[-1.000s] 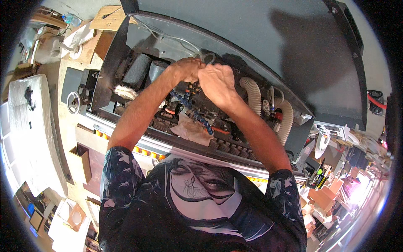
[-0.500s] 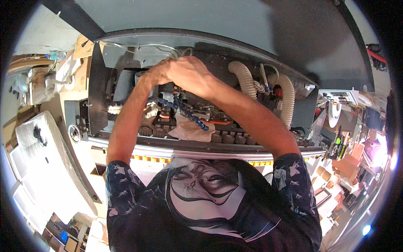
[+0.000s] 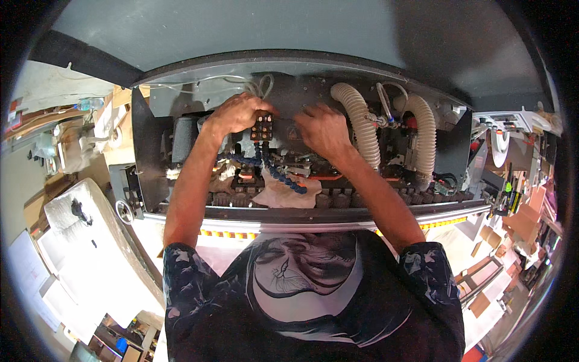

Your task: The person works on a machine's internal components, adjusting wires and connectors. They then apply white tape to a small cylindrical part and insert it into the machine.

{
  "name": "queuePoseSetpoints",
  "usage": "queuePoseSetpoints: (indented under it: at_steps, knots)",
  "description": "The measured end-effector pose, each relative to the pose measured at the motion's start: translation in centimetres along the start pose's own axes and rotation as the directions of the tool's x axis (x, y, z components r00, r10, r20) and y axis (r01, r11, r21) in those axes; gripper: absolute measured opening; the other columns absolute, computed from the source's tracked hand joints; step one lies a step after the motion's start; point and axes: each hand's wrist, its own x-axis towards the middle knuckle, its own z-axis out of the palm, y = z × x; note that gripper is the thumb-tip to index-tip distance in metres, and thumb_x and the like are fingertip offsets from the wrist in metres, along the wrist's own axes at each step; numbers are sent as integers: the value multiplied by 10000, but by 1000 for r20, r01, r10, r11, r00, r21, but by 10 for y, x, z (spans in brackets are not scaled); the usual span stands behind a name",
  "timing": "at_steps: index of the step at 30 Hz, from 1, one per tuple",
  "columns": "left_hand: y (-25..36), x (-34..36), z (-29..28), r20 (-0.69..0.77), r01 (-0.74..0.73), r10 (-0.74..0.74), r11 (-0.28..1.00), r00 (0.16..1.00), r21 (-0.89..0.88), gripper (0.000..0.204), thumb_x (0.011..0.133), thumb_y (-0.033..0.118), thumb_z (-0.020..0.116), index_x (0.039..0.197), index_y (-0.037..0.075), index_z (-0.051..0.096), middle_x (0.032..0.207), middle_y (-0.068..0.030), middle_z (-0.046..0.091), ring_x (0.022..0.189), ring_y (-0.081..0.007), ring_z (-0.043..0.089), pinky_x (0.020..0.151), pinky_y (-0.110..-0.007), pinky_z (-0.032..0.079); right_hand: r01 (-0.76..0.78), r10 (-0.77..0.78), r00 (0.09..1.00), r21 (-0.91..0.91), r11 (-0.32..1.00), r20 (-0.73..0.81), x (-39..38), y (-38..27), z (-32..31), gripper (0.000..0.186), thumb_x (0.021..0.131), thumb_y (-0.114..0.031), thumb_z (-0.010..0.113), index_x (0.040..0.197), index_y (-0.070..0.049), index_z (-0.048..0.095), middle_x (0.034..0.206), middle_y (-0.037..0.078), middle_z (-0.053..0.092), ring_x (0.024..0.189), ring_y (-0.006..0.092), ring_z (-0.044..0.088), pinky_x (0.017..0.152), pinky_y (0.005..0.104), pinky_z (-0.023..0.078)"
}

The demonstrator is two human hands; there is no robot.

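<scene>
Both arms reach up into the open machine bay [image 3: 151, 151] under its raised grey cover [image 3: 289, 30]. Left hand [image 3: 238, 113] is curled over the top of a small dark connector block [image 3: 262, 128] with pale dots, fingers grasping it; the block sits at the bay's upper middle, above a blue segmented hose [image 3: 283, 178] and a crumpled pale rag [image 3: 283, 194]. Right hand [image 3: 322, 128] lies just beside the block — knuckles bent, palm down, grip cannot be told. Since half a second ago the hands have parted — then they overlapped near the bay's upper left. Two ribbed cream hoses [image 3: 362, 127] arch to the right.
</scene>
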Motion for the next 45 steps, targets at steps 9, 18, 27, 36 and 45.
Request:
queuePoseSetpoints:
  at_steps: [9,18,27,36,45]
  knots:
    - [6,-1,-1,-59,-36,43,992,997,119,359,888,46,692,1185,222,791,1042,-139,779,998,-342,740,896,-456,588,116,-108,993,-248,962,45,28,-34,-8,385,764,-149,793,1148,-167,779,1061,73,739,1084,302,698,865,448,610]
    - [4,-3,0,-16,-42,44,996,999,73,374,883,45,694,1230,170,754,1118,-122,766,1138,-355,672,986,-474,543,46,-48,998,-60,997,-42,7,-2,24,237,795,-148,777,1031,-138,749,1039,63,738,1060,264,684,945,474,527]
    - [9,-3,3,-117,-55,77,982,990,181,293,948,97,671,1186,220,789,1090,-88,790,1040,-308,745,918,-481,581,9,-14,999,-146,989,-33,-2,23,36,227,840,-197,781,1053,-126,748,997,70,742,1002,300,691,940,502,513]
    - [7,0,2,-104,-100,115,985,988,141,362,900,-3,671,1161,212,800,1091,-74,795,1021,-284,758,879,-451,611,52,-44,997,-122,991,63,17,-25,-28,118,816,-127,748,922,-98,790,967,111,714,983,284,703,759,442,616]
    - [15,-8,-1,-129,-93,119,977,985,192,328,913,7,687,1161,188,803,1123,-75,791,1011,-276,760,878,-446,615,107,-91,993,-240,965,79,29,-51,-20,169,823,-146,706,962,-91,787,1007,90,729,1060,289,689,804,441,605]
